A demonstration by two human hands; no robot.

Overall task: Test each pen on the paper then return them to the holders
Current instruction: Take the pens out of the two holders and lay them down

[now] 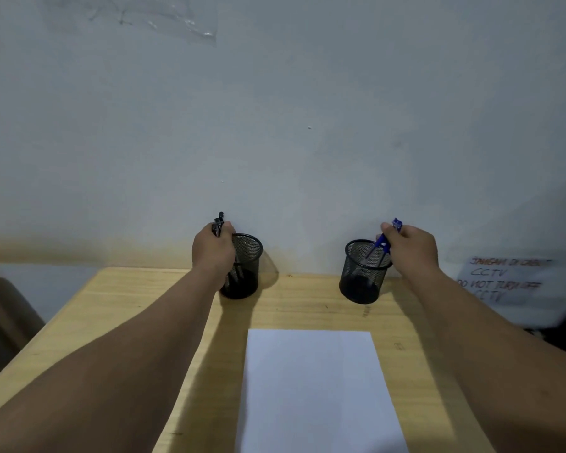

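Note:
Two black mesh pen holders stand at the back of the wooden table. My left hand (pixel 213 248) is at the rim of the left holder (pixel 247 268), closed around black pens (pixel 218 222) whose tops stick up above my fingers. Over the right holder (pixel 363 277), my right hand (pixel 414 248) grips blue pens (pixel 383 243) that slant down into it. A blank white sheet of paper (pixel 317 390) lies flat on the table in front, between my forearms.
The table (pixel 138 308) butts against a pale wall. A white handwritten notice about CCTV (pixel 510 282) leans at the right. A dark object sits off the table's left edge (pixel 0 322). Clear plastic is taped high on the wall (pixel 177 18).

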